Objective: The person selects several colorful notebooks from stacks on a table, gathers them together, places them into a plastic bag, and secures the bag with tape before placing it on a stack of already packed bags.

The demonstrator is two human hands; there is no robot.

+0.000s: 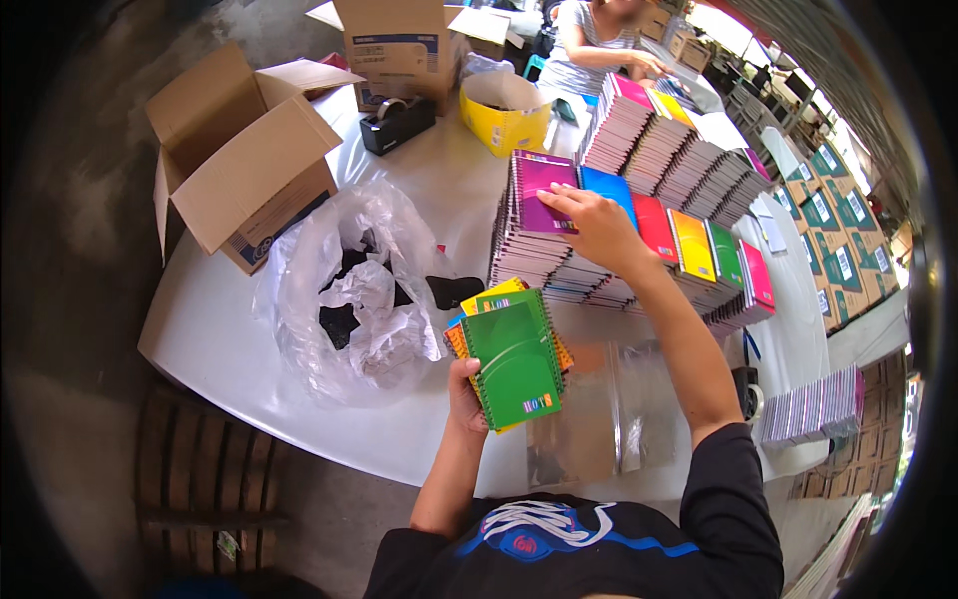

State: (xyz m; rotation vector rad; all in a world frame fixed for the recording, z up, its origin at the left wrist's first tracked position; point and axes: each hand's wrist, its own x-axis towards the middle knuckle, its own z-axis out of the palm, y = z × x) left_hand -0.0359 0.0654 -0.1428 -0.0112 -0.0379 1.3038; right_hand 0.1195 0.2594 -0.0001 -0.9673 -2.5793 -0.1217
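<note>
My left hand (465, 395) is closed round a fanned bundle of small spiral notebooks. A green notebook (515, 361) lies on top, with yellow, orange and blue edges showing beneath. Further off, my right hand (601, 232) rests its stretched fingers on the cover of a purple notebook (544, 180), the top one of a tall stack. In the same row stand stacks topped by a blue notebook (607, 190), a red notebook (654, 225), a yellow notebook (692, 245), another green notebook (723, 254) and a pink notebook (756, 276).
On the white table (215, 324) are an open carton (264, 165), a crumpled plastic bag (299, 299), a black tape dispenser (399, 127) and a yellow container (504, 125). Clear plastic sleeves (589, 429) lie near me. Taller notebook stacks (649, 150) stand behind; another person (594, 45) sits beyond.
</note>
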